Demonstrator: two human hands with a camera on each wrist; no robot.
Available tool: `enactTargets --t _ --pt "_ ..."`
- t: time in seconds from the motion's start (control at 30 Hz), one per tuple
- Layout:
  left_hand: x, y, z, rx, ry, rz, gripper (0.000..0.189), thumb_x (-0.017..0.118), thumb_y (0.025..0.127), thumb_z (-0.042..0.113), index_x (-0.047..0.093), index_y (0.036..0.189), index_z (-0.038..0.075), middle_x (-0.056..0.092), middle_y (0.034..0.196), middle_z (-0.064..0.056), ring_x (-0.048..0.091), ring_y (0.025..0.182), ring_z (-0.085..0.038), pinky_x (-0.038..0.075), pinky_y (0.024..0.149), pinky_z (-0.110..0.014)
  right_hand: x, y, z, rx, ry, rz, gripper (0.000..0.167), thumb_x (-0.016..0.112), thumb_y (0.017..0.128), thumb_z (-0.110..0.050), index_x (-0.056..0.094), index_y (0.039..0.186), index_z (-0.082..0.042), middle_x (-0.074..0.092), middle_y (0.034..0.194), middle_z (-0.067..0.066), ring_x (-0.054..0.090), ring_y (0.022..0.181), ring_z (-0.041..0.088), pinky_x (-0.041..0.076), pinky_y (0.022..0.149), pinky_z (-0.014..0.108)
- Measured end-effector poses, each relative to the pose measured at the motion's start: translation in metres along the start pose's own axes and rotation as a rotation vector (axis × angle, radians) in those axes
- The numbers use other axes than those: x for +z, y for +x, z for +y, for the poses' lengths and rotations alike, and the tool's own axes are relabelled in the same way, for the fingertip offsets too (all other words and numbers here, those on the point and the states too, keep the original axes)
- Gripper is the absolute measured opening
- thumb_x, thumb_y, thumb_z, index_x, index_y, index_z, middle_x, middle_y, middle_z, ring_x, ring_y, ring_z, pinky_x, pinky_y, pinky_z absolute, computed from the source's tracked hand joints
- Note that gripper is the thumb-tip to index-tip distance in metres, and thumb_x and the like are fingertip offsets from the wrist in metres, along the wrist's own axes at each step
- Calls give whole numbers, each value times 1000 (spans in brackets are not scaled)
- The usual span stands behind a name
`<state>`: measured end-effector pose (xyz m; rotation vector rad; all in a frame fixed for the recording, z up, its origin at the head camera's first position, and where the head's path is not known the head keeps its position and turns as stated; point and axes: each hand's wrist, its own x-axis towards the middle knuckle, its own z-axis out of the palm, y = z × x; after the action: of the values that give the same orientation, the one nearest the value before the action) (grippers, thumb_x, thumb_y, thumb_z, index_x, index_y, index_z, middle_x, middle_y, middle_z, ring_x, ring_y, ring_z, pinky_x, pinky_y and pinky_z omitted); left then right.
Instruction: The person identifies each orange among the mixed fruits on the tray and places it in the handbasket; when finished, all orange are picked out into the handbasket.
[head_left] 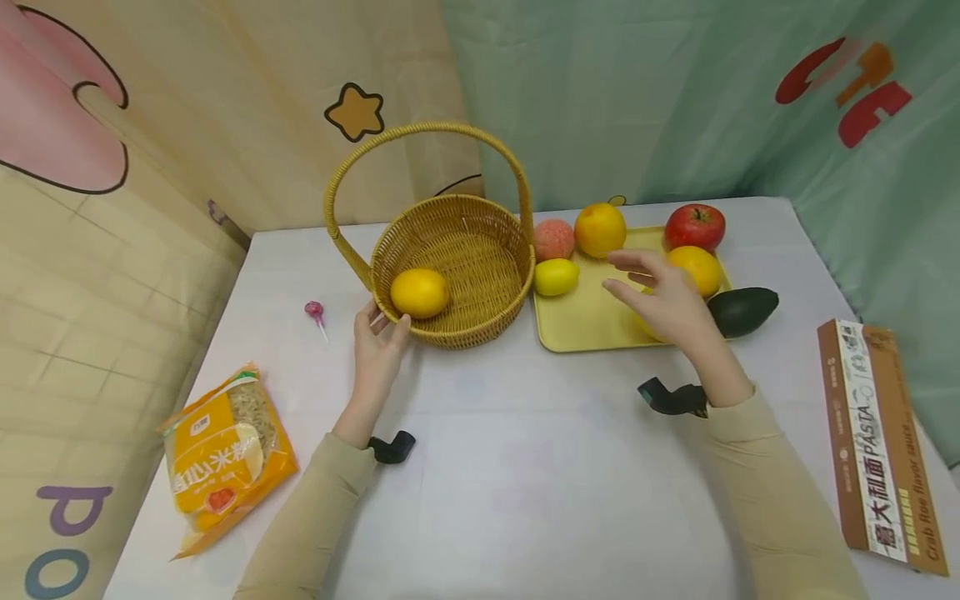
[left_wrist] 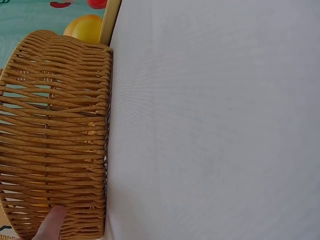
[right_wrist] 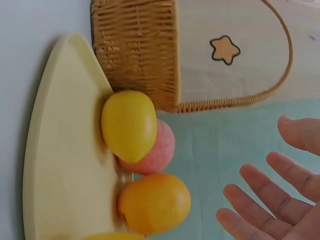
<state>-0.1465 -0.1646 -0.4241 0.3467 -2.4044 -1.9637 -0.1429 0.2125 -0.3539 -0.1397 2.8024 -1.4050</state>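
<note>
Inside the wicker basket (head_left: 480, 329), a yellow-orange fruit (head_left: 420, 293) lies at the left. My left hand (head_left: 377, 354) touches the basket's outside at its near left, and the thumb (left_wrist: 51, 223) rests against the weave. Over the yellow tray (head_left: 581, 335), my right hand (head_left: 663, 300) hovers with its fingers spread and nothing in them. A lemon (right_wrist: 129, 125), a pink peach (right_wrist: 162, 150) and an orange (right_wrist: 155, 203) sit along the tray's basket side. A yellow fruit (head_left: 647, 325) is mostly hidden under that hand. Another orange (head_left: 696, 268) lies just beyond it.
A red fruit (head_left: 695, 228) and a dark green avocado (head_left: 744, 312) are at the tray's right side. Far right lies a pasta box (head_left: 881, 450). On the left are a lollipop (head_left: 315, 312) and an orange food bag (head_left: 228, 454). Curtains hang behind the table.
</note>
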Motion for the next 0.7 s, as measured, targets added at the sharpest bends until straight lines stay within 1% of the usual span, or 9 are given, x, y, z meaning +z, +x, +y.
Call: enactTargets --t 0.2,0.3,0.4,0.47,0.7 --pt "-1 0 0 12 13 -1 70 59 98 19 20 153 4 28 156 -14 36 140 -29 46 110 -41 -28 -18 16 82 -28 94 55 62 95 -41 52 138 -8 55 138 14 51 128 31 41 111 48" --pt "0 0 1 17 20 3 70 60 97 19 20 153 4 29 155 -15 37 139 -29 47 109 -40 -37 -25 26 140 -42 105 59 62 94 -45 50 140 -9 53 141 15 50 130 34 41 109 50" --pt "1 0 2 11 19 2 70 60 97 19 20 153 5 28 156 -14 37 139 -28 47 109 -39 -43 -30 36 190 -54 88 66 61 93 -49 47 142 -7 49 145 18 46 133 39 39 110 54" --pt "1 0 2 8 12 1 70 60 97 19 20 154 5 28 156 -14 36 139 -28 47 109 -39 -43 -32 40 209 -66 73 70 62 93 -49 44 144 -5 46 147 19 43 135 40 38 111 56" --pt "0 0 1 5 6 -4 71 60 97 20 20 153 4 27 157 -14 36 140 -28 45 110 -40 -36 -32 49 182 -202 0 78 64 93 -46 37 147 3 39 148 28 38 129 45 36 110 63"
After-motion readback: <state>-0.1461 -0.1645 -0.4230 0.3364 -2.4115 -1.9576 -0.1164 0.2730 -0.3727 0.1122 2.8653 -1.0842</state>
